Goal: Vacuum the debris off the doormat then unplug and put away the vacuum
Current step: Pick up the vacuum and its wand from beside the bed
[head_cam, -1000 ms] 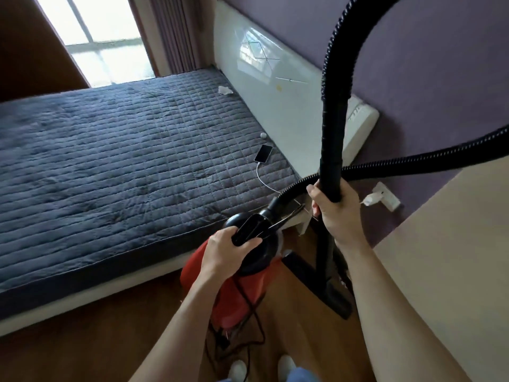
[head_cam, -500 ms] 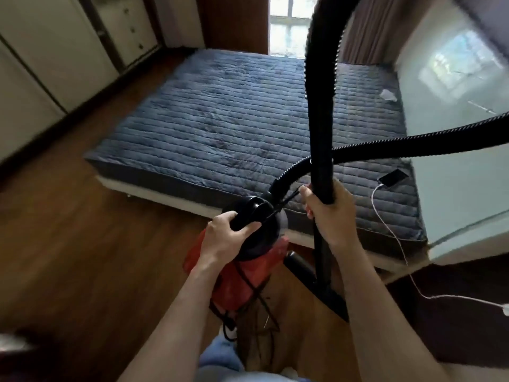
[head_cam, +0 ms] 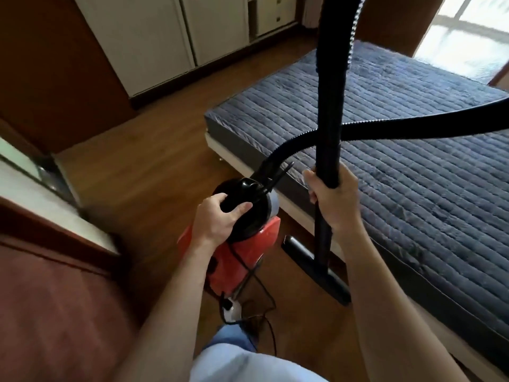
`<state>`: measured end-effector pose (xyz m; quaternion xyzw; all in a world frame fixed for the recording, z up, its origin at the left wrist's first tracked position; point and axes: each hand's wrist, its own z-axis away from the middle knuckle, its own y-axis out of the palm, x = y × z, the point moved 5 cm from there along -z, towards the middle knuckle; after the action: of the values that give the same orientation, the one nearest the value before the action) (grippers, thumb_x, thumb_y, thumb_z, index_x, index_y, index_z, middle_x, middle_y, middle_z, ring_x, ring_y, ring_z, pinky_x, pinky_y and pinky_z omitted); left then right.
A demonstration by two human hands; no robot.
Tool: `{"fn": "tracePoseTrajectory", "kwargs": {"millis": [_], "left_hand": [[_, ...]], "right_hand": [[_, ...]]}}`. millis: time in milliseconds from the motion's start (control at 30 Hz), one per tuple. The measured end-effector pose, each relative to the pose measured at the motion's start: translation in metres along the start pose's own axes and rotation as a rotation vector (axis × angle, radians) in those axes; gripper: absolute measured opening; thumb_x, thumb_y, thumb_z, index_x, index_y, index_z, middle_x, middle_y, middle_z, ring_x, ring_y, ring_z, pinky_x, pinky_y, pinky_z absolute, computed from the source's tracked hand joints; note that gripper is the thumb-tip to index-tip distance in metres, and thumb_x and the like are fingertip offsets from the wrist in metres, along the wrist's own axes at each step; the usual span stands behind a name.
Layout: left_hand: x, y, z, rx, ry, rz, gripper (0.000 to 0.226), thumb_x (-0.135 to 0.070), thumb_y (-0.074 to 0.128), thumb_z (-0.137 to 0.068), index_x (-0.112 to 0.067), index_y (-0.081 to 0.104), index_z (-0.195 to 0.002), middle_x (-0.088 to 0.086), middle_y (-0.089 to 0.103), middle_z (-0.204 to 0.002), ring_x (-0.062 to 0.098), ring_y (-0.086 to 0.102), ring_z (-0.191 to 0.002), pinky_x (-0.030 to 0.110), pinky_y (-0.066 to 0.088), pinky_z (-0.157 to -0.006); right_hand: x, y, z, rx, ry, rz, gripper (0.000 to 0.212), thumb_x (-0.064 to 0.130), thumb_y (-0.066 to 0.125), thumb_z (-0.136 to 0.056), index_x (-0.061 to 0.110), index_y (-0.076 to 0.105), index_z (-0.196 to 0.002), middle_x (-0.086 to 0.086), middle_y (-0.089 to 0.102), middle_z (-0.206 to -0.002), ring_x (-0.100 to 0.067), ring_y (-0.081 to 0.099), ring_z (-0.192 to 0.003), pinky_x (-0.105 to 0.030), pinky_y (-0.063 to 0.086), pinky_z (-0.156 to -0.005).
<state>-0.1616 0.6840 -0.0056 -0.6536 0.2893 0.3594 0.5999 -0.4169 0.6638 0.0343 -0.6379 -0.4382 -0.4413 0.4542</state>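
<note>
A red vacuum with a black top hangs above the wooden floor, carried by my left hand, which grips the black handle on its top. My right hand grips the upright black wand. The wand ends in a black floor nozzle beside the bed base. A ribbed black hose loops from the vacuum's top off to the right. The black power cord dangles in loops under the vacuum. No doormat is in view.
A bed with a dark grey quilted cover fills the right side. White wardrobe doors line the far wall. A brown door stands at the near left. Wooden floor lies between the bed and the wardrobe.
My view has swung left, from the headboard wall and the phone on the bed to the wardrobe and door. Both hands keep the same hold on the vacuum handle and the wand.
</note>
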Motion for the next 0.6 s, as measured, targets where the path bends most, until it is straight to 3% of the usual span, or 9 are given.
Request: {"fn": "tracePoseTrajectory", "kwargs": {"millis": [200, 300, 367, 467, 600], "left_hand": [[0.058, -0.078, -0.075, -0.077, -0.05, -0.034, 0.051, -0.051, 0.078, -0.083, -0.004, 0.075, -0.103, 0.003, 0.076, -0.097, 0.017, 0.071, -0.091, 0.031, 0.057, -0.085], [0.079, -0.113, -0.102, -0.133, -0.065, -0.043, 0.038, -0.047, 0.08, -0.084, -0.01, 0.075, -0.094, -0.011, 0.07, -0.082, -0.004, 0.062, -0.073, 0.007, 0.048, -0.068], [0.093, -0.132, -0.118, -0.175, -0.075, -0.047, 0.035, -0.046, 0.08, -0.084, -0.012, 0.075, -0.094, -0.016, 0.067, -0.079, -0.009, 0.059, -0.071, 0.0, 0.043, -0.064], [0.11, -0.158, -0.14, -0.22, -0.1, -0.047, 0.031, -0.047, 0.078, -0.085, -0.017, 0.075, -0.092, -0.021, 0.066, -0.076, -0.009, 0.062, -0.072, 0.002, 0.043, -0.063], [0.129, -0.184, -0.176, -0.266, -0.121, -0.039, 0.03, -0.047, 0.077, -0.086, -0.017, 0.074, -0.087, -0.014, 0.07, -0.075, -0.003, 0.066, -0.078, 0.01, 0.048, -0.063]], "right_hand": [[0.017, 0.129, -0.069, 0.101, -0.009, -0.006, 0.017, 0.024, 0.074, -0.088, 0.023, 0.061, -0.076, 0.003, 0.059, -0.057, -0.015, 0.055, -0.051, -0.038, 0.051, -0.054], [0.022, 0.184, -0.094, 0.165, 0.003, -0.035, 0.016, 0.039, 0.073, -0.079, 0.027, 0.063, -0.076, 0.004, 0.059, -0.057, -0.014, 0.056, -0.05, -0.036, 0.051, -0.054], [0.022, 0.215, -0.111, 0.191, 0.016, -0.056, 0.027, 0.043, 0.072, -0.078, 0.017, 0.063, -0.08, 0.003, 0.059, -0.057, -0.015, 0.056, -0.051, -0.04, 0.052, -0.055], [0.023, 0.256, -0.138, 0.231, 0.0, -0.088, 0.033, 0.04, 0.073, -0.081, 0.009, 0.06, -0.082, 0.002, 0.058, -0.056, -0.016, 0.054, -0.051, -0.04, 0.049, -0.053], [0.021, 0.307, -0.181, 0.295, -0.02, -0.087, 0.029, 0.035, 0.073, -0.083, 0.008, 0.062, -0.084, 0.003, 0.057, -0.057, -0.017, 0.054, -0.05, -0.035, 0.048, -0.053]]}}
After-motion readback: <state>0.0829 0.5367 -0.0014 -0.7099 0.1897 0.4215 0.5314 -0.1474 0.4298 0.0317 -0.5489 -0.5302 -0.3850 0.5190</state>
